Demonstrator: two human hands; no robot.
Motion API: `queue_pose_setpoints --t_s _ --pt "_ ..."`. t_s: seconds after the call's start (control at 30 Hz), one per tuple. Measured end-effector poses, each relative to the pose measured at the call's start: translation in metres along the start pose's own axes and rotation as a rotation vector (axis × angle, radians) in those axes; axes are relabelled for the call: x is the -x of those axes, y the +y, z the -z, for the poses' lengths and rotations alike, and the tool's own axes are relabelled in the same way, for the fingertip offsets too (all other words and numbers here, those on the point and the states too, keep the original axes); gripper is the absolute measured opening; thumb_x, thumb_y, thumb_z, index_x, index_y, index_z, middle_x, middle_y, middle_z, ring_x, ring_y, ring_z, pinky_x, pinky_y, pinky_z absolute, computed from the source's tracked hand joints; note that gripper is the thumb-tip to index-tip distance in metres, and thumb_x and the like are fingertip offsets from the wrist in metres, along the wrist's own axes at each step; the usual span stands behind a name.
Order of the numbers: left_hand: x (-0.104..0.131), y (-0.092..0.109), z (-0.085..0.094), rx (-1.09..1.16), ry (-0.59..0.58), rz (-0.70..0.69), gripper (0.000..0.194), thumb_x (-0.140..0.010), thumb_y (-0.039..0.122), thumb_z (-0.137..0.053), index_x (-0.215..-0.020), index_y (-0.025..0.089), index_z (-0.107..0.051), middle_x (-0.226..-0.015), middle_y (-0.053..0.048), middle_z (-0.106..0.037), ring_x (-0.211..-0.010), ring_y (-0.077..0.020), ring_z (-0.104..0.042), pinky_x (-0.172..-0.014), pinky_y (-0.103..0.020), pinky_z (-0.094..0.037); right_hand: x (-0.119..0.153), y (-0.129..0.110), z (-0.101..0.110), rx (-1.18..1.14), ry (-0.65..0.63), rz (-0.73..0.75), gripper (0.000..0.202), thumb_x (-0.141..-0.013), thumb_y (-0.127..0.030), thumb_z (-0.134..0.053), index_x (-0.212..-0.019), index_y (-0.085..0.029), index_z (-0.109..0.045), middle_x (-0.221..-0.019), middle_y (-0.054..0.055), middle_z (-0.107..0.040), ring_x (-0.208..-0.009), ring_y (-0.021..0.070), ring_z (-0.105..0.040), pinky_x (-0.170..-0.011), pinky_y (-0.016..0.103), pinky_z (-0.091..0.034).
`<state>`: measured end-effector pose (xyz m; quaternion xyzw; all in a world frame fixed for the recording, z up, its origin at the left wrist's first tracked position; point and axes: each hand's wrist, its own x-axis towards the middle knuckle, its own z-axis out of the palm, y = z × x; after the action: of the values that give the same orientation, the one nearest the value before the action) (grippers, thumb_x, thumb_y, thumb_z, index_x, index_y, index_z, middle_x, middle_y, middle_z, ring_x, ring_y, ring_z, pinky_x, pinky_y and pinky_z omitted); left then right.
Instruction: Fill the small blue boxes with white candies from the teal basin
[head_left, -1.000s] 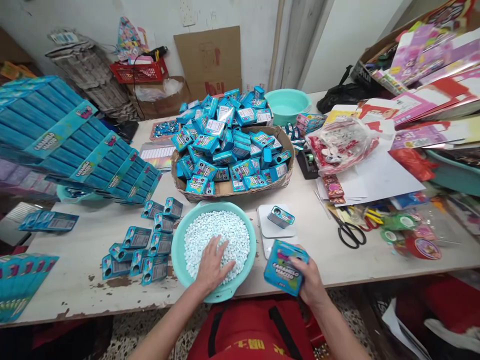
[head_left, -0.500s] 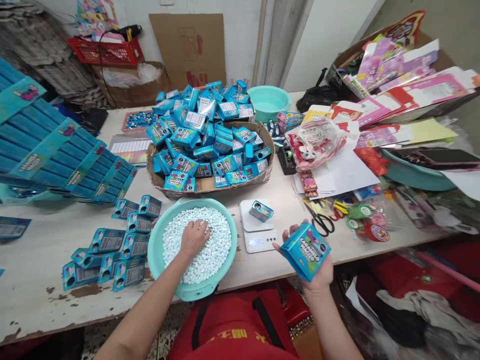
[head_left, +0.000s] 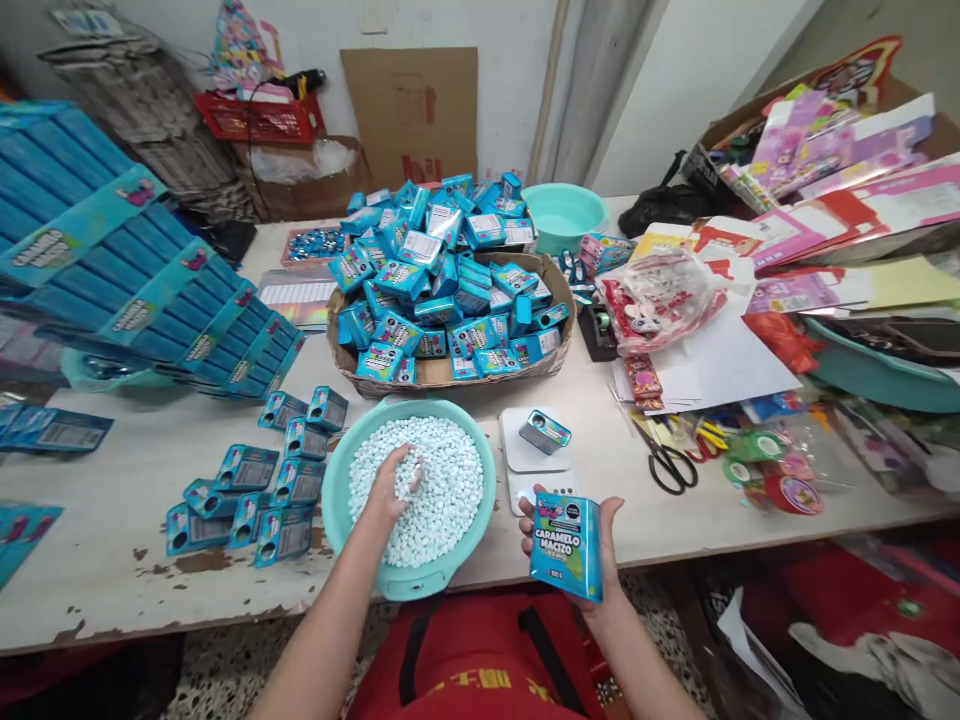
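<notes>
My left hand [head_left: 394, 482] is down in the turquoise basin [head_left: 336, 500] of small whitish candies [head_left: 450, 490]. Its fingers curl around some of them, partly hidden among the pile. On my right palm rests a blue candy box [head_left: 564, 545], printed "Caramelo Macizo", front side up. The fingers of my right hand [head_left: 606, 560] hold it along both sides. Just beyond it, a white kitchen scale [head_left: 517, 450] carries another blue box [head_left: 545, 432] lying on its side, with a round opening showing.
Several blue boxes with round openings [head_left: 285, 480] lie left of the basin. Behind it, a cut-down carton [head_left: 450, 385] is heaped with more boxes. Stacked blue flat cartons [head_left: 150, 270] lean at left. Black-handled scissors [head_left: 671, 468] and tape rolls [head_left: 791, 492] lie at right.
My right hand has moved left with the box, lower and closer to the basin, and its front now faces me more squarely. My left hand has turned and curled among the candies.
</notes>
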<state>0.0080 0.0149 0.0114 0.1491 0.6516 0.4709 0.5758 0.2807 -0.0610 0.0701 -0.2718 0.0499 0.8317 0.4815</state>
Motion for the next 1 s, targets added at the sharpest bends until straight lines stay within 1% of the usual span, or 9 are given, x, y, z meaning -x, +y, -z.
queue_pose_setpoints --t_s 0.1,0.17,0.3,0.37,0.5,0.6,0.67,0.83,1.0 --pt "0.008 0.011 0.004 0.383 -0.156 0.144 0.025 -0.078 0.04 -0.052 -0.083 0.016 -0.057 -0.07 -0.005 -0.06 -0.048 -0.0113 -0.052 -0.035 -0.018 -0.037 -0.022 0.01 -0.017 0.059 -0.059 -0.029 0.069 -0.057 -0.077 -0.062 -0.096 -0.02 -0.065 -0.083 0.004 -0.067 -0.065 0.0156 -0.059 -0.061 0.03 -0.05" --pt "0.012 0.017 0.006 0.548 -0.218 0.238 0.023 -0.08 0.039 -0.051 -0.079 0.016 -0.055 -0.067 -0.005 -0.06 -0.047 -0.0105 -0.053 -0.035 -0.017 -0.037 -0.035 0.016 -0.027 0.142 -0.053 -0.017 0.058 -0.057 -0.066 -0.072 -0.093 -0.02 -0.066 -0.078 0.0 -0.066 -0.063 0.0134 -0.058 -0.061 0.028 -0.049" --pt "0.016 0.024 0.005 0.575 -0.241 0.212 0.024 -0.08 0.039 -0.052 -0.085 0.017 -0.057 -0.073 -0.005 -0.063 -0.052 -0.0123 -0.058 -0.041 -0.021 -0.046 -0.052 0.026 -0.044 0.491 0.042 0.14 0.045 -0.056 -0.044 -0.082 -0.09 -0.02 -0.064 -0.076 -0.001 -0.066 -0.069 0.0151 -0.06 -0.068 0.028 -0.048" --pt "0.016 0.027 0.002 0.569 -0.2 0.242 0.025 -0.081 0.038 -0.05 -0.089 0.016 -0.058 -0.076 -0.007 -0.065 -0.056 -0.0145 -0.061 -0.046 -0.025 -0.05 -0.056 0.03 -0.051 0.725 0.092 0.218 0.044 -0.053 -0.037 -0.083 -0.087 -0.02 -0.061 -0.073 -0.002 -0.064 -0.067 0.0161 -0.059 -0.065 0.029 -0.048" --pt "0.021 0.037 -0.008 0.543 -0.162 0.312 0.015 -0.077 0.03 -0.052 -0.073 0.016 -0.053 -0.058 -0.003 -0.058 -0.044 -0.0112 -0.053 -0.036 -0.018 -0.038 -0.062 0.041 -0.059 1.214 0.16 0.403 0.039 -0.055 -0.033 -0.079 -0.086 -0.02 -0.059 -0.077 0.0 -0.063 -0.072 0.0203 -0.059 -0.065 0.031 -0.047" --pt "0.036 0.052 -0.015 0.558 -0.249 0.209 0.016 -0.073 0.031 -0.057 -0.069 0.017 -0.052 -0.056 -0.001 -0.055 -0.042 -0.0099 -0.05 -0.033 -0.016 -0.031 -0.066 0.051 -0.062 1.485 0.169 0.599 0.029 -0.061 -0.027 -0.074 -0.085 -0.021 -0.059 -0.085 0.003 -0.063 -0.084 0.0238 -0.06 -0.074 0.034 -0.047" --pt "0.049 0.061 -0.02 0.552 -0.26 0.089 0.019 -0.07 0.034 -0.059 -0.068 0.017 -0.053 -0.059 -0.001 -0.055 -0.045 -0.01 -0.052 -0.036 -0.017 -0.033 -0.069 0.059 -0.065 1.62 0.147 0.676 0.025 -0.062 -0.021 -0.071 -0.084 -0.021 -0.059 -0.087 0.004 -0.063 -0.088 0.0246 -0.059 -0.077 0.036 -0.046" --pt "0.068 0.064 -0.033 0.43 -0.182 -0.254 0.021 -0.069 0.035 -0.061 -0.065 0.015 -0.056 -0.066 -0.002 -0.058 -0.059 -0.0135 -0.058 -0.05 -0.023 -0.045 -0.075 0.074 -0.076 1.808 0.125 0.715 0.025 -0.063 -0.015 -0.067 -0.086 -0.021 -0.058 -0.089 0.003 -0.064 -0.089 0.0247 -0.059 -0.077 0.036 -0.044" --pt "0.068 0.06 -0.038 0.371 -0.148 -0.338 0.019 -0.07 0.034 -0.062 -0.066 0.016 -0.056 -0.06 0.001 -0.055 -0.056 -0.0131 -0.057 -0.055 -0.025 -0.046 -0.076 0.077 -0.081 1.855 0.144 0.731 0.024 -0.063 -0.015 -0.066 -0.085 -0.022 -0.058 -0.088 0.003 -0.064 -0.088 0.0245 -0.06 -0.076 0.035 -0.042"
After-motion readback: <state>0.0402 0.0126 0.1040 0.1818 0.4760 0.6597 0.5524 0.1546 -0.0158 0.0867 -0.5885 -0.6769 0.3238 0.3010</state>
